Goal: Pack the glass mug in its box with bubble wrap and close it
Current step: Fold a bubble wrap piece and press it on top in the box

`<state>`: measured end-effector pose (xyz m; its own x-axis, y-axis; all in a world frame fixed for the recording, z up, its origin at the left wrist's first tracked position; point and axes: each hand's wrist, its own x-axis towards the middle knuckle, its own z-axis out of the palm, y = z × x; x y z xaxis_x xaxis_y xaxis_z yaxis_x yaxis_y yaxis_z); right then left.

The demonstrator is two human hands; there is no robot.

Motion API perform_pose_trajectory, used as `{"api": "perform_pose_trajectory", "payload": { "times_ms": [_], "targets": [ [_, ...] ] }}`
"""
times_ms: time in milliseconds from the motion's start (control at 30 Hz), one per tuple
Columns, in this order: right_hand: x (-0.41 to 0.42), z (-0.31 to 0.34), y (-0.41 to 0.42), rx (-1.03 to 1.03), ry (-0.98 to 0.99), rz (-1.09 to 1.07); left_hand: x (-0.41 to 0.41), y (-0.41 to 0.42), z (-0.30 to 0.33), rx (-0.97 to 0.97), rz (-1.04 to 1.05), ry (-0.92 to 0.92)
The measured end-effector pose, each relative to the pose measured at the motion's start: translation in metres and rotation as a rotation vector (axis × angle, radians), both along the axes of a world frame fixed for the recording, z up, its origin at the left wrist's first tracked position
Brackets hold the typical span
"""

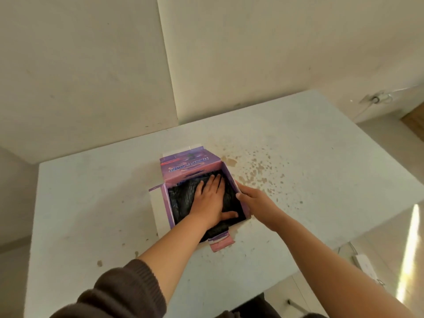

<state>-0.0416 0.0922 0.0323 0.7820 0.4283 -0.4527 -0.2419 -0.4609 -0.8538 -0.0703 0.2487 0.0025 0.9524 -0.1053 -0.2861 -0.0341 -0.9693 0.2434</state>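
So we've got the purple box (pixel 191 167) sitting open on the white table (pixel 91 203), roughly in the middle, with its flaps splayed out: the far lid flap stands up with upside-down printed lettering on it, a white flap hangs off the left side, and a small pink tab sticks out at the near edge toward us. Inside the box we can only see a dark, crinkly wrapping (pixel 181 203) that fills the whole opening and spills a bit over the near wall. Whether that's the bubble wrap we honestly can't say for sure, and the glass mug itself isn't visible; if it's in there, it's buried under the wrap.

Our left hand (pixel 210 198) is flat on top of that dark wrap, fingers straight and spread, thumb out to the side, pressing down inside the box. Our right hand (pixel 252 198) is on the box's right wall, thumb hooked over the top edge and fingers along the outside, gripping it.

The table has a scatter of brownish stains (pixel 254 173) just to the right of the box. A dark knitted sleeve (pixel 119 292) is pushed up on the left arm; the right forearm is bare. Off the table's right edge there's a white gadget (pixel 364 265) down on the floor.
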Motion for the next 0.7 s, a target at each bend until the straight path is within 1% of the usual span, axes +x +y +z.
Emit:
{"api": "perform_pose_trajectory", "payload": {
  "times_ms": [100,200,267,333,400,500,567,700],
  "targets": [
    [0.000,0.000,-0.001,0.022,0.033,-0.007,-0.002,-0.001,0.001,-0.015,0.002,0.000],
    [-0.002,0.001,-0.001,0.061,0.045,-0.013,-0.010,0.003,0.005,-0.114,-0.017,-0.068],
    [-0.002,0.000,-0.001,0.099,0.067,-0.031,-0.018,0.007,0.009,-0.110,-0.124,-0.150],
    [-0.002,-0.002,-0.002,0.136,0.091,-0.052,-0.022,0.014,0.012,-0.016,-0.279,-0.190],
    [-0.001,-0.004,-0.003,0.161,0.103,-0.070,-0.015,0.027,0.012,0.075,-0.406,-0.147],
    [0.000,-0.006,-0.004,0.170,0.108,-0.074,-0.002,0.041,0.009,0.105,-0.503,-0.024],
    [0.001,-0.008,-0.005,0.159,0.104,-0.070,0.001,0.043,0.007,0.122,-0.532,0.011],
    [0.003,-0.011,-0.005,0.082,0.067,-0.047,0.001,0.041,0.002,0.151,-0.525,-0.005]
  ]
}}
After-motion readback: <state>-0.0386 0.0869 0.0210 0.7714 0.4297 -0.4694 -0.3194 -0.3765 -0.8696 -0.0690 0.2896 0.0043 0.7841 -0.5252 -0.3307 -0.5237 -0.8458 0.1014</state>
